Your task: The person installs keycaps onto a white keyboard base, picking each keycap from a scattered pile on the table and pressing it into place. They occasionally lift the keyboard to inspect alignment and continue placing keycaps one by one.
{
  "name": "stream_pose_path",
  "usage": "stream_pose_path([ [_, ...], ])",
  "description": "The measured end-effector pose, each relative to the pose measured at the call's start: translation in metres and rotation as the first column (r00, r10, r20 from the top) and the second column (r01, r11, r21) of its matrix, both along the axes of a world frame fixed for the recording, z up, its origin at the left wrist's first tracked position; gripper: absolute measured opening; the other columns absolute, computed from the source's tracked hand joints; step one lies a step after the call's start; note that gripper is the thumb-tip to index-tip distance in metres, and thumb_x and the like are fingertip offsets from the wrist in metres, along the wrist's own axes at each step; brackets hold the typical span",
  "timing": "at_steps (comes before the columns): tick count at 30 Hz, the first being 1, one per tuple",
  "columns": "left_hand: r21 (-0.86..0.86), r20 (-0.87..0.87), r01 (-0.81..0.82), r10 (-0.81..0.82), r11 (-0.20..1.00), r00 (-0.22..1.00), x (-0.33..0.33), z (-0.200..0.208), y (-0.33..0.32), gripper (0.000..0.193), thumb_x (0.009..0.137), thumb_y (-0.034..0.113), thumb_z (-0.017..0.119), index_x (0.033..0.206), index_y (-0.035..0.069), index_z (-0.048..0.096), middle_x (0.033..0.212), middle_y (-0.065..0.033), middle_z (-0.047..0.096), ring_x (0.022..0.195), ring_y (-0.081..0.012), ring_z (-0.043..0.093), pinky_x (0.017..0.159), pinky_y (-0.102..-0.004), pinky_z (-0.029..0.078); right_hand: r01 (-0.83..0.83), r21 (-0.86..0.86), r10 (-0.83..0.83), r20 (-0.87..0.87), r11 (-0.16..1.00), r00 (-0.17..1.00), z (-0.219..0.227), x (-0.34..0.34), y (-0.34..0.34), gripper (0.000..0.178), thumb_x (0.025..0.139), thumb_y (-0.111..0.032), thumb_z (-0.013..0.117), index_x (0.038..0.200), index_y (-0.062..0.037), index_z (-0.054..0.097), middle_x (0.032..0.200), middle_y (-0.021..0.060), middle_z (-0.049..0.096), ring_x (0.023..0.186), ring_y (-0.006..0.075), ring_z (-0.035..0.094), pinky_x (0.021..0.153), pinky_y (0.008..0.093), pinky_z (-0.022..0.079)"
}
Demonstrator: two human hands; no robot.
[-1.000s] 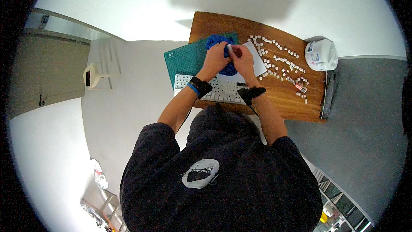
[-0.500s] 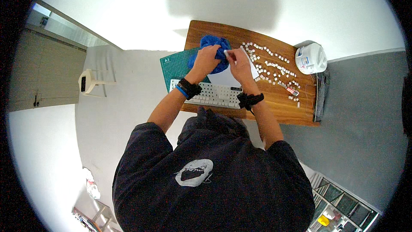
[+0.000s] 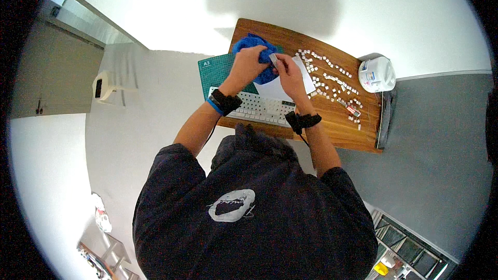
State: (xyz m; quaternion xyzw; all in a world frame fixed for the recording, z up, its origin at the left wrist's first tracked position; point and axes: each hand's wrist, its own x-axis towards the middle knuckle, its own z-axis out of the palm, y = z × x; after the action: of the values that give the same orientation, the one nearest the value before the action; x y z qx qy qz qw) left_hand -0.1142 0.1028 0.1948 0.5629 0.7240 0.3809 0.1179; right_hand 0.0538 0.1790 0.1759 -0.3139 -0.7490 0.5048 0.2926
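My left hand (image 3: pixel 248 65) is closed on a bunched blue cloth (image 3: pixel 267 76) above the far left part of the wooden desk. My right hand (image 3: pixel 290 75) pinches a small pale keycap (image 3: pixel 273 59) against the cloth's right side. Just below both hands lies a white keyboard (image 3: pixel 259 111), many of its key positions bare. A green cutting mat (image 3: pixel 211 75) is partly under the cloth and keyboard, and a white sheet of paper (image 3: pixel 306 77) shows beside my right hand.
Many loose white keycaps (image 3: pixel 332 80) lie in rows across the desk's right half. Among them is a small red-and-white item (image 3: pixel 354 111). A white tub (image 3: pixel 377 74) stands at the right by the wall. A pale stool (image 3: pixel 104 87) is off to the left.
Both hands stay together at the cloth, which is gathered differently around the keycap. The keycap shows more between my right fingers. The whole view has shifted slightly.
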Motion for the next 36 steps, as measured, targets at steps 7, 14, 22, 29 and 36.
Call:
stream_pose_path([
  [7, 0.083, 0.110, -0.068, 0.059, 0.994, 0.992, -0.006, 0.003, -0.016, 0.047, 0.073, 0.022, 0.083, 0.115, 0.006, 0.068, 0.104, -0.0171, 0.072, 0.094, -0.0363, 0.070, 0.081, -0.0428, 0.056, 0.022, -0.173, -0.038, -0.087, 0.985, 0.995, -0.041, 0.007, 0.022, 0.014, 0.097, -0.009, 0.063, 0.109, -0.0007, 0.062, 0.095, 0.0092, 0.068, 0.078, 0.0158, 0.068, 0.070, 0.0291, 0.056],
  [14, 0.107, 0.044, 0.012, -0.017, 0.994, 0.999, 0.000, 0.000, -0.025, 0.049, 0.074, 0.023, 0.083, 0.118, 0.007, 0.068, 0.098, -0.0185, 0.072, 0.088, -0.0369, 0.070, 0.077, -0.0432, 0.057, 0.002, -0.211, -0.034, -0.151, 0.977, 0.988, 0.007, -0.013, -0.011, 0.020, 0.100, -0.008, 0.060, 0.118, -0.0057, 0.068, 0.107, 0.0071, 0.063, 0.089, 0.0176, 0.068, 0.073, 0.0301, 0.059],
  [22, 0.072, 0.125, -0.051, 0.042, 0.996, 0.991, 0.001, -0.006, -0.026, 0.048, 0.074, 0.023, 0.082, 0.116, 0.006, 0.068, 0.099, -0.0190, 0.071, 0.091, -0.0386, 0.069, 0.078, -0.0456, 0.056, 0.012, 0.447, -0.021, 0.014, 0.894, 1.000, 0.015, -0.016, -0.035, 0.030, 0.090, -0.002, 0.067, 0.119, -0.0081, 0.069, 0.104, 0.0139, 0.060, 0.090, 0.0306, 0.064, 0.076, 0.0376, 0.053],
  [29, 0.096, 0.127, -0.097, 0.084, 0.991, 0.988, 0.006, -0.010, -0.036, 0.044, 0.076, 0.023, 0.079, 0.114, 0.005, 0.069, 0.103, -0.0198, 0.071, 0.094, -0.0390, 0.069, 0.082, -0.0451, 0.056, 0.067, 0.397, -0.081, 0.017, 0.915, 0.997, 0.008, -0.006, -0.023, 0.020, 0.087, -0.001, 0.070, 0.107, -0.0043, 0.070, 0.096, 0.0128, 0.064, 0.091, 0.0288, 0.065, 0.075, 0.0366, 0.054],
  [36, 0.060, 0.319, -0.203, 0.174, 0.977, 0.932, -0.014, -0.025, -0.026, 0.048, 0.081, 0.032, 0.079, 0.119, 0.006, 0.069, 0.109, -0.0166, 0.072, 0.099, -0.0313, 0.070, 0.086, -0.0394, 0.056, -0.054, 0.532, -0.049, 0.178, 0.845, 0.983, -0.013, -0.001, -0.005, 0.017, 0.091, -0.008, 0.067, 0.107, -0.0038, 0.066, 0.100, 0.0146, 0.065, 0.092, 0.0332, 0.065, 0.079, 0.0396, 0.052],
])
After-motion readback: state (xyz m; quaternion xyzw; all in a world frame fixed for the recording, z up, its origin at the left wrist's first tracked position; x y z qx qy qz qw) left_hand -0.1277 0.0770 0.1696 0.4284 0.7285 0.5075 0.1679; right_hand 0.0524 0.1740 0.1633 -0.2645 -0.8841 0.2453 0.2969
